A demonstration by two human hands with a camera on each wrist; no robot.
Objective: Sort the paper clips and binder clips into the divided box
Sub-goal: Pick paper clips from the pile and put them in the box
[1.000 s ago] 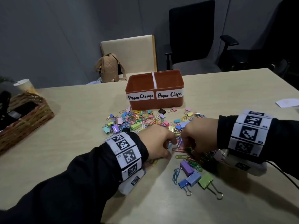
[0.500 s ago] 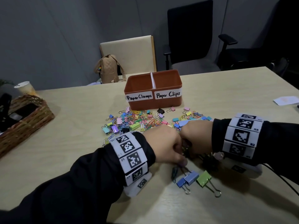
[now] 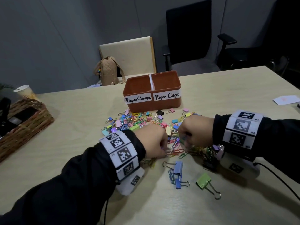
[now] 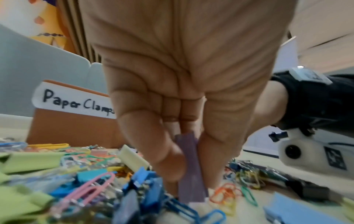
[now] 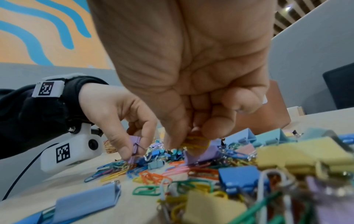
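Note:
The brown divided box (image 3: 146, 106), labelled "Paper Clamps" on the left and "Paper Clips" on the right, stands past a mixed pile of coloured paper clips and binder clips (image 3: 133, 122). My left hand (image 3: 164, 152) is at the near edge of the pile and pinches a purple binder clip (image 4: 189, 166) between thumb and fingers. The same purple binder clip (image 5: 135, 145) shows in the right wrist view. My right hand (image 3: 183, 140), just to the right, pinches a few yellow paper clips (image 5: 193, 141) over the pile. The box's front wall (image 4: 72, 125) is in the left wrist view.
A light blue binder clip (image 3: 178, 167), a small blue one (image 3: 178, 183) and a green one (image 3: 203, 180) lie nearer to me. A wicker basket (image 3: 24, 117) and a paper cup (image 3: 26, 92) are at the far left, and a white paper (image 3: 286, 99) at the right edge. Chairs and a tan bag (image 3: 108, 70) stand behind the table.
My left hand reached over the purple binder clip lying near the front and now pinches it. The hands, pressed together half a second ago, have drawn slightly apart.

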